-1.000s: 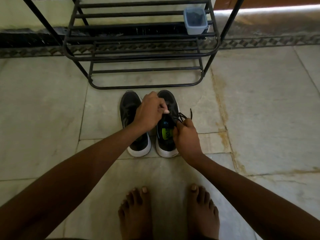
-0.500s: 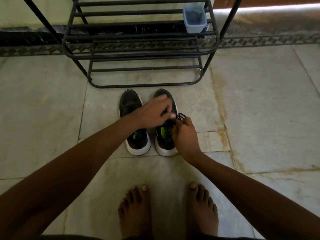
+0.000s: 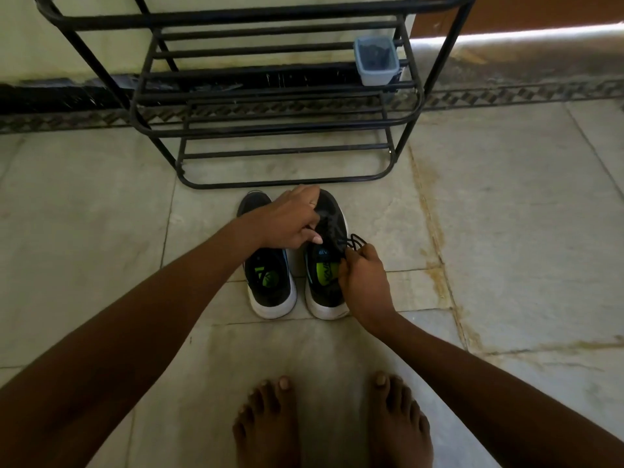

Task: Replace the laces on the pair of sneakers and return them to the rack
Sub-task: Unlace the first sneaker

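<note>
A: Pale stone floor (image 3: 506,231), stained seams, patterned border along the wall at the top of the frame. Black metal rack (image 3: 270,130) upper centre, shelves bare of shoes; a small blue-grey plastic tub (image 3: 375,60) sits on a shelf at its right end.

B: The sneakers?

A: Centre of the frame, side by side just below the rack's bottom rail, toes toward it. Left sneaker (image 3: 266,265) shows its open mouth and green insole print. Right sneaker (image 3: 326,258) is the one being worked.

B: Hands?

A: Left hand (image 3: 290,221) reaches across from the left, fingers curled down over the right sneaker's eyelet area; it looks to be pinching at the lace there, though the contact itself is hidden. Right hand (image 3: 363,275) sits at the shoe's right edge, fingers closed on a loop of black lace (image 3: 354,243) that bunches just above its knuckles.

B: Step in hand, as you read it?

A: Working the lace through the upper eyelets of the right shoe. Whether it is coming out or going in, I cannot tell.

B: Advice?

A: Steady the shoe with the left hand so it doesn't slide on the smooth stone. Draw the lace with the right along the line of the eyelet, not sideways. Feed slack one crossing at a time; the bunched loop could knot if hauled. Bare feet (image 3: 331,423) at the bottom stand well back.
</note>
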Available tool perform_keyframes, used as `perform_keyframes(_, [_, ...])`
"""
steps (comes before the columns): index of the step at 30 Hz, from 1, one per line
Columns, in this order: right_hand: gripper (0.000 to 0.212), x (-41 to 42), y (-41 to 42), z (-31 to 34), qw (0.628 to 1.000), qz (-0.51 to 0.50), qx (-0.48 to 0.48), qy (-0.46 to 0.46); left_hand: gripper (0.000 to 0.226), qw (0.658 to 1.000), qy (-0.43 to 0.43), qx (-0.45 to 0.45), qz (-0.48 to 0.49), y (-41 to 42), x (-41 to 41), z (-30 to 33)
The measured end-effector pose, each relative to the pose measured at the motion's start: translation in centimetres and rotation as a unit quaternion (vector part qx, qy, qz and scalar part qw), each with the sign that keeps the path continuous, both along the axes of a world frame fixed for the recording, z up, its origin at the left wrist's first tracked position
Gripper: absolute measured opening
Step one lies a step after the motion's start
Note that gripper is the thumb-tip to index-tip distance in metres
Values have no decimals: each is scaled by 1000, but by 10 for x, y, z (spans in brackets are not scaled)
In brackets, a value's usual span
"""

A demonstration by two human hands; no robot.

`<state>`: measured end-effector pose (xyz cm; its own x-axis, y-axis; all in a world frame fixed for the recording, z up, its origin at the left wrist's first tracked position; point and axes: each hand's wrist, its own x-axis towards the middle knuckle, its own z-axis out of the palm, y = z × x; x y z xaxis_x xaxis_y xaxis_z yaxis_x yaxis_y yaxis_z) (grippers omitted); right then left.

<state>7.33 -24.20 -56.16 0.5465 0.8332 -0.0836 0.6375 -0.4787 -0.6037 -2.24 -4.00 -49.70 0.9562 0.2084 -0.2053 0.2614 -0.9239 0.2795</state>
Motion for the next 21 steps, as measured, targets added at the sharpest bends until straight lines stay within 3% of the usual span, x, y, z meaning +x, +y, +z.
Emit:
perform_keyframes(3, [21,2,0,-2,1000,1,0,-1,24,981,-110,-130,96,-6,-1,0])
perform_keyframes(5, [20,2,0,-5,1000,-1,4,-4,18,939,-205,-199,190,-16,0,-2])
perform_keyframes(7, [21,1,1,-8,1000,-2,7,-11,27,875,-259,-312,265,-20,-2,-2])
perform_keyframes(9, [23,0,2,-11,1000,-8,11,-13,39,772,-298,-474,299,-23,-3,1])
perform_keyframes(12, [25,-1,2,-13,1000,-15,17,-21,45,524,-347,-701,338,-26,-2,10])
perform_keyframes(13, [24,-1,1,-12,1000,-15,15,-22,45,480,-352,-726,343,-26,-3,13])
perform_keyframes(14, [24,-1,1,-12,1000,-15,10,-24,46,475,-354,-729,343,-26,-4,17])
perform_keyframes(15, [24,-1,1,-11,999,-14,3,-31,47,512,-352,-701,349,-25,-5,19])
perform_keyframes(16, [24,1,0,-10,999,-11,-2,-42,47,591,-339,-639,358,-24,-6,23])
perform_keyframes(17, [25,3,0,-8,998,-6,0,-55,48,694,-298,-544,365,-24,-7,26])
perform_keyframes(19, [30,11,0,-5,997,-2,25,-76,57,888,-121,-292,334,-24,-10,32])
perform_keyframes(20, [32,17,1,-3,996,-9,54,-69,59,941,-18,-162,296,-26,-11,34])
perform_keyframes(21, [32,24,4,0,994,-19,92,-53,56,961,48,-57,265,-29,-12,36])
